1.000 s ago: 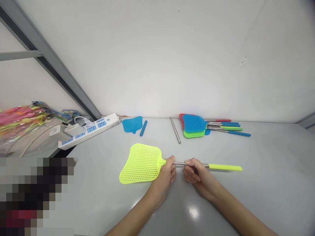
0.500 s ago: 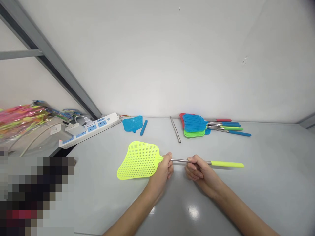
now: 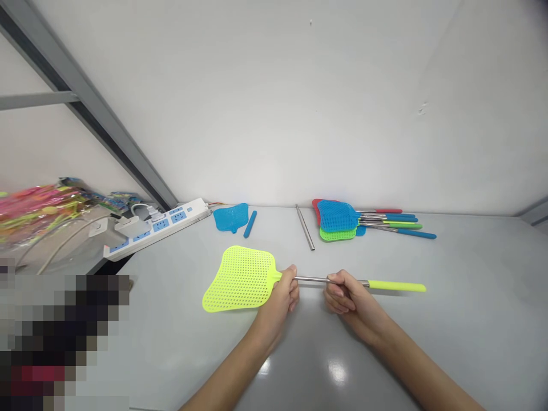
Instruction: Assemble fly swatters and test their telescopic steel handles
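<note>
A yellow fly swatter (image 3: 240, 278) with a perforated head, thin metal rod and long yellow grip lies level in front of me, head to the left. My left hand (image 3: 283, 292) is closed around the rod just beside the neck of the head. Farther along, my right hand (image 3: 346, 294) pinches the rod a little short of the yellow grip (image 3: 397, 286). Between the two hands a short stretch of bare metal rod shows. Fingers cover the rest of the rod there.
Behind the hands lie a loose blue swatter head (image 3: 232, 217), a blue grip (image 3: 250, 224) and a metal rod (image 3: 305, 227). At right back is a pile of swatters (image 3: 337, 216). A power strip (image 3: 160, 228) with plugs and bagged colourful items (image 3: 43, 211) sit left.
My hands have drawn very slightly apart, so a bit more rod shows between them. Both still grip the swatter.
</note>
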`<control>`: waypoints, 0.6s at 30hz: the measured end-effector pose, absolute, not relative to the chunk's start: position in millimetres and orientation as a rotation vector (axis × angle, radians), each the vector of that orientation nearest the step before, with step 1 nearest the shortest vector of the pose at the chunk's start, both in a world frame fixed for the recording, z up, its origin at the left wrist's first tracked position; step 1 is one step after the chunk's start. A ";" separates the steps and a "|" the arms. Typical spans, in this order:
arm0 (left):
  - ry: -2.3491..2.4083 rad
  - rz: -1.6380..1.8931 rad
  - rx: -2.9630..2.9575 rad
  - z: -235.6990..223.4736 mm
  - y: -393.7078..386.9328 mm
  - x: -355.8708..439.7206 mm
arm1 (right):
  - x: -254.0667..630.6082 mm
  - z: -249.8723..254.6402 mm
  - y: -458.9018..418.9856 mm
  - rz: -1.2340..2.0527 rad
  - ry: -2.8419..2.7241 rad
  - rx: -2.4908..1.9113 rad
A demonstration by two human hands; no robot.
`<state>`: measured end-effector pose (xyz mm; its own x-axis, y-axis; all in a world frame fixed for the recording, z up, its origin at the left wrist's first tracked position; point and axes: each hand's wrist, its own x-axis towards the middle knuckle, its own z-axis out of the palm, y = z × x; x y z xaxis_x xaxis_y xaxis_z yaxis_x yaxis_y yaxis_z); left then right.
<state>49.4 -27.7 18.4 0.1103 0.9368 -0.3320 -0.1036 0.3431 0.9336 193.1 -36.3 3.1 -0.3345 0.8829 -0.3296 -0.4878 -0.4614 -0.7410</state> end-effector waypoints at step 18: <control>1.211 0.959 0.902 17.4 -24.9 45.0 | 198.7 5.8 -35.1 1.907 -0.649 -0.925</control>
<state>45.0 -24.9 17.4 0.0932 0.9387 -0.3320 -0.1087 0.3411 0.9337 198.7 -35.1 5.8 -0.3232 0.8827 -0.3412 -0.4915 -0.4647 -0.7366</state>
